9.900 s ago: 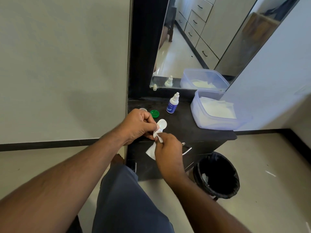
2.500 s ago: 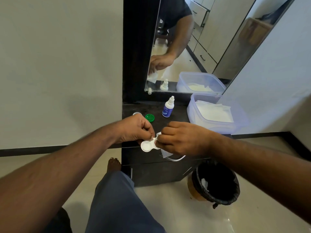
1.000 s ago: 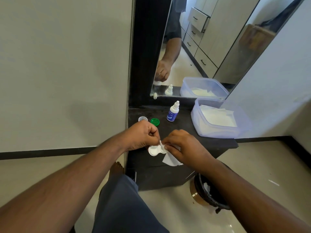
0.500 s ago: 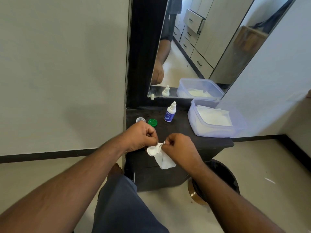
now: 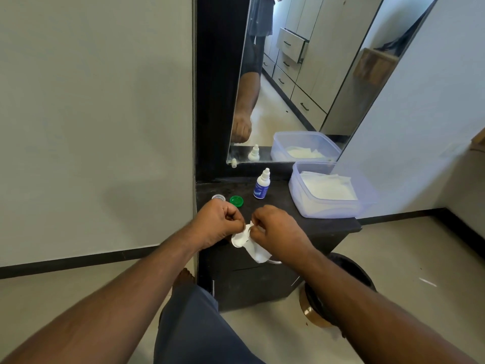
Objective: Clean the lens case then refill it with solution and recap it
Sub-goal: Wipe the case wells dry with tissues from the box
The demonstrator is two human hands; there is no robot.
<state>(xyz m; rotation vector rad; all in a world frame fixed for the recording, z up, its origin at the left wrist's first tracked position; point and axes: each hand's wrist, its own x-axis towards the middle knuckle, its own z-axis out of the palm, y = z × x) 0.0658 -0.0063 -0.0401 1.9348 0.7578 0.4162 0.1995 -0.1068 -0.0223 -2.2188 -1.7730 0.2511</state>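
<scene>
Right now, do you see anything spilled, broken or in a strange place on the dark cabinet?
Nothing spilled or broken shows. The two caps, green cap and clear cap, lie loose beside the solution bottle, as expected while the left hand holds the lens case and the right hand wipes it with a tissue.

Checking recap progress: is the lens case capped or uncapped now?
Uncapped. The green round cap and clear round cap lie on the black cabinet top, apart from the white plastic lens case held in both hands.
</scene>
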